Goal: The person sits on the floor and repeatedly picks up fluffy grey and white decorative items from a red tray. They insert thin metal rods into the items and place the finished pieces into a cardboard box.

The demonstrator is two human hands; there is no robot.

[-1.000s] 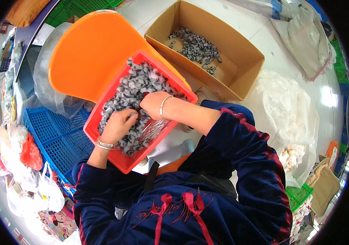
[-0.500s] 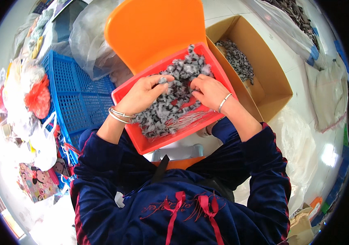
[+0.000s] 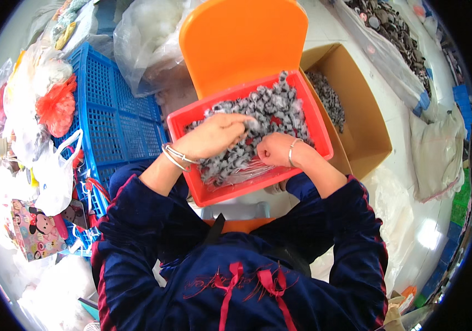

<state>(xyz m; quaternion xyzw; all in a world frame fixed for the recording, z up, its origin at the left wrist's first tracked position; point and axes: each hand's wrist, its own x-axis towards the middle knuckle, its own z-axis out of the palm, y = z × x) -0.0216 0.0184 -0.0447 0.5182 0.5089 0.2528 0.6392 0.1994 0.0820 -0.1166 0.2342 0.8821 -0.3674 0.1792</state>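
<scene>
— Grey pieces, small and lumpy, fill the red tray; that heap is what both hands are in. The tray rests on the seat of an orange chair, pulled close to the person's lap, I'd judge so both arms reach it without stretching.

— Where are the hands, exactly?

— Left hand lies at about nine o'clock of the heap, palm down, fingers curled into the pieces as if gathering a pinch; whether they have closed on any I cannot tell. Right hand sits at about five o'clock of the heap, near the tray's front wall, fingers tucked under and hidden, so its grip is unclear too. Both wrists wear thin bangles.

— And the other containers?

— A cardboard box stands just beside the tray at three o'clock, open-topped, with a shallower layer of the same grey pieces along its far side. At nine o'clock of the tray lies a blue plastic crate, lattice-walled, with white plastic bags heaped against it. A clear bag of dark round things lies at one o'clock.
</scene>
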